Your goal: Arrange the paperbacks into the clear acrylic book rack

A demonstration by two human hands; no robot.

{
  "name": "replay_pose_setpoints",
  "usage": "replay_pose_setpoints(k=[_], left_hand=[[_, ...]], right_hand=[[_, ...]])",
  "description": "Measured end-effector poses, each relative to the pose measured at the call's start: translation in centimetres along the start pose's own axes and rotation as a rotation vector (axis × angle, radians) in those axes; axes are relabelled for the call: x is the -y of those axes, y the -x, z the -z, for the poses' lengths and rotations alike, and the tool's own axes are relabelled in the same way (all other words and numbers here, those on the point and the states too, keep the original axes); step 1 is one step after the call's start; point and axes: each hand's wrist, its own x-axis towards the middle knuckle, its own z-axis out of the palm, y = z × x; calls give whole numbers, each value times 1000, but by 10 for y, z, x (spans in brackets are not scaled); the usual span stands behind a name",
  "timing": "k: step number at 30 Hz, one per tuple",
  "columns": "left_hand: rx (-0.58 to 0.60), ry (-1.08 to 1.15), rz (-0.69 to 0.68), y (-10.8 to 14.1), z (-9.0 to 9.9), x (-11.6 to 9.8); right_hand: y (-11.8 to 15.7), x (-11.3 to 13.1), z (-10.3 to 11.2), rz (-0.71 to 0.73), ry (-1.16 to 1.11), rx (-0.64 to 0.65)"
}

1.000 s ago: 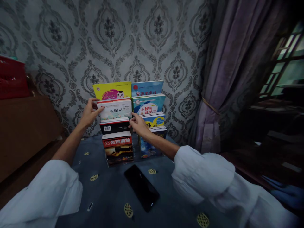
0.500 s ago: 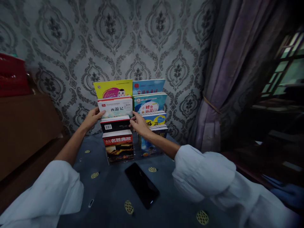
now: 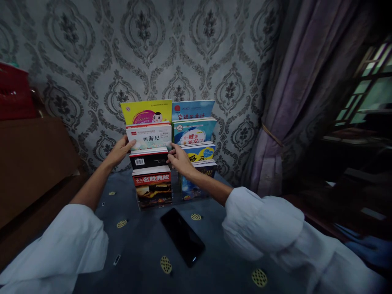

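A white book (image 3: 150, 137) with black Chinese characters stands in the left column of a tiered stack of books. My left hand (image 3: 120, 151) grips its left edge, thumb on the front cover and fingers behind. At its lower right edge is my right hand (image 3: 180, 158), fingers curled and pinching the side. Behind it rises a yellow book (image 3: 145, 109) with a cartoon figure. Below it come a black book (image 3: 153, 161) with a barcode and a red-titled book (image 3: 153, 190) at the front. Whatever supports the books is mostly hidden.
Blue books (image 3: 194, 128) fill the right column, partly behind my right forearm. A black phone (image 3: 183, 237) lies on the dark patterned tablecloth (image 3: 134, 253). Wallpaper (image 3: 177, 49) backs the table. A brown box (image 3: 33, 163) stands left, a tied curtain (image 3: 269, 159) right.
The view has shifted very slightly. Both hands keep their places at the sides of the white book, and the books show no clear movement.
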Motion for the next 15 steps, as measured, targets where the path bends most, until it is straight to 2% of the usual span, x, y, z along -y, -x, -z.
replay_pose_setpoints(k=[6,9,12,15], left_hand=[[8,-2,34,-2,2,4],[-31,-47,9,-2,2,6],[-205,-125,-50,6,2,10],[-414,-87,-30,29,-3,18]], right_hand=[[0,-2,-2,-58,-48,26],[1,-6,-3,-55,-52,19],[5,-15,-4,-11,-9,9],[13,-21,-7,48,67,15]])
